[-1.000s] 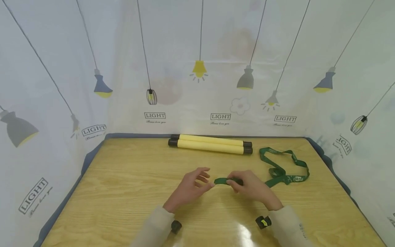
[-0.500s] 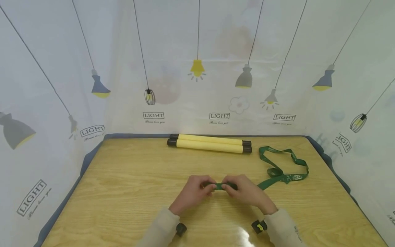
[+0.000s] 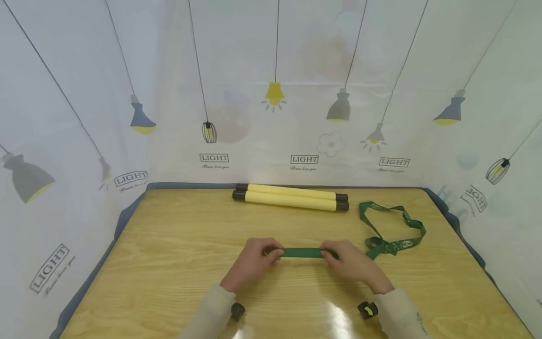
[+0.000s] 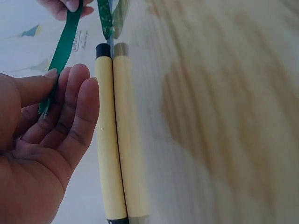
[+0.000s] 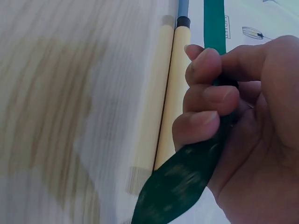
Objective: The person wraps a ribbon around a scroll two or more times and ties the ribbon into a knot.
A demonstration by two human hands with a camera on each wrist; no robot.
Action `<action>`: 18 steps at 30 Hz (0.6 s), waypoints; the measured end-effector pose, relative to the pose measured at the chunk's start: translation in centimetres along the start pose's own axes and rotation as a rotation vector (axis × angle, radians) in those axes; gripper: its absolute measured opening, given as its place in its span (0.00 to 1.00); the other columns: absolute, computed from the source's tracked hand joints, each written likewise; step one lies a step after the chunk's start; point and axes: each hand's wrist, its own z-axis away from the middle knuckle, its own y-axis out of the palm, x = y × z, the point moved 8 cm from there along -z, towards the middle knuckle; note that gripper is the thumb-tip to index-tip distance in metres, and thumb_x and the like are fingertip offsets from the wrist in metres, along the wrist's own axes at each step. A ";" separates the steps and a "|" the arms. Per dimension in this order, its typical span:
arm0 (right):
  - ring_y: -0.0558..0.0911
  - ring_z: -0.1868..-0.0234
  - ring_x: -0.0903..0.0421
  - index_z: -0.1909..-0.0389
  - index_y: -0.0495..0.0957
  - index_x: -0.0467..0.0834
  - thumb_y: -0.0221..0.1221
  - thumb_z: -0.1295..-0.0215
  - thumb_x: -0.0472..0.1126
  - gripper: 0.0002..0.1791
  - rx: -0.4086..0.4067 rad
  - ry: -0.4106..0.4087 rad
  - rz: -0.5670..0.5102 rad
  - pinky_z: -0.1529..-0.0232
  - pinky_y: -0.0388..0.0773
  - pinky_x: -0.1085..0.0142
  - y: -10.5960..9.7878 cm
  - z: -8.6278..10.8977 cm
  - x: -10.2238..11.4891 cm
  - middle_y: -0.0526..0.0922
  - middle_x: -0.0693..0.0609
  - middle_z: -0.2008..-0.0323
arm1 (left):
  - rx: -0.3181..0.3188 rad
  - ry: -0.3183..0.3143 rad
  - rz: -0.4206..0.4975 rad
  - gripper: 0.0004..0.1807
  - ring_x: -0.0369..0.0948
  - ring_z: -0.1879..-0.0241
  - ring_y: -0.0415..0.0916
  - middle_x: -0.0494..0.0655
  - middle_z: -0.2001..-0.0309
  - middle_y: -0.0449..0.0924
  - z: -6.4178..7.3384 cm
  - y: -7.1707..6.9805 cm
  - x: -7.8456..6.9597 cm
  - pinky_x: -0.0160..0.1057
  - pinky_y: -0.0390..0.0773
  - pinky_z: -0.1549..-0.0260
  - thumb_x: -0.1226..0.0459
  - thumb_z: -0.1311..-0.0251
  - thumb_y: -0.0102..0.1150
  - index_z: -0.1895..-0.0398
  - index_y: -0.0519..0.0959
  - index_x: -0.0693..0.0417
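A long green ribbon-like strap (image 3: 301, 253) with pale print is stretched level between both hands, above the table. My left hand (image 3: 255, 260) pinches its end between thumb and forefinger; in the left wrist view the end of the strap (image 4: 65, 46) shows against the fingers. My right hand (image 3: 350, 262) grips the strap further along, and in the right wrist view its fingers (image 5: 201, 126) curl round it, with the printed length (image 5: 180, 184) hanging below. From the right hand the strap runs on to a loose loop (image 3: 412, 243) lying on the table at the right.
Two yellow sticks (image 3: 292, 200) with black end caps lie side by side at the back of the wooden table (image 3: 169, 263). A white sheet (image 3: 254, 56) printed with lamps surrounds the table on its back and sides.
One second ago the left hand was spread beside the strap's end. It then pinched the strap close to the right hand, and the hands have since moved apart, drawing that length straight.
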 end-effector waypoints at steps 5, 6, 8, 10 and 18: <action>0.72 0.74 0.68 0.53 0.83 0.43 0.52 0.22 0.37 0.11 -0.001 0.026 0.021 0.69 0.73 0.70 -0.6 0.8 -1.1 0.85 0.51 0.66 | -0.021 0.003 -0.013 0.08 0.44 0.70 0.83 0.51 0.68 0.86 0.5 -1.1 0.6 0.33 0.81 0.72 0.60 0.27 0.59 0.54 0.86 0.49; 0.72 0.75 0.68 0.53 0.83 0.42 0.52 0.21 0.37 0.11 -0.002 0.036 0.021 0.69 0.73 0.70 -0.7 0.9 -1.3 0.85 0.52 0.67 | -0.027 0.001 -0.016 0.08 0.45 0.70 0.83 0.51 0.69 0.86 0.5 -1.4 0.7 0.34 0.81 0.72 0.61 0.26 0.59 0.54 0.86 0.49; 0.70 0.77 0.68 0.52 0.82 0.42 0.51 0.21 0.37 0.11 -0.002 0.049 0.017 0.71 0.72 0.70 -1.2 1.1 -1.8 0.83 0.53 0.69 | -0.040 -0.004 -0.025 0.08 0.46 0.70 0.82 0.51 0.69 0.86 0.7 -2.1 0.9 0.34 0.81 0.72 0.61 0.26 0.59 0.54 0.86 0.49; 0.69 0.79 0.68 0.52 0.83 0.42 0.50 0.21 0.37 0.12 0.001 0.056 0.018 0.73 0.71 0.71 -1.6 1.2 -2.2 0.81 0.54 0.71 | -0.060 -0.019 -0.042 0.08 0.45 0.71 0.82 0.50 0.70 0.85 0.8 -2.8 1.2 0.34 0.80 0.72 0.61 0.27 0.59 0.55 0.86 0.50; 0.66 0.81 0.67 0.53 0.82 0.40 0.47 0.20 0.36 0.13 0.012 0.114 0.035 0.75 0.69 0.70 -3.2 2.4 -4.3 0.73 0.57 0.76 | -0.105 -0.051 -0.063 0.07 0.43 0.71 0.83 0.51 0.67 0.86 1.2 -4.9 2.2 0.33 0.81 0.72 0.63 0.28 0.61 0.55 0.86 0.53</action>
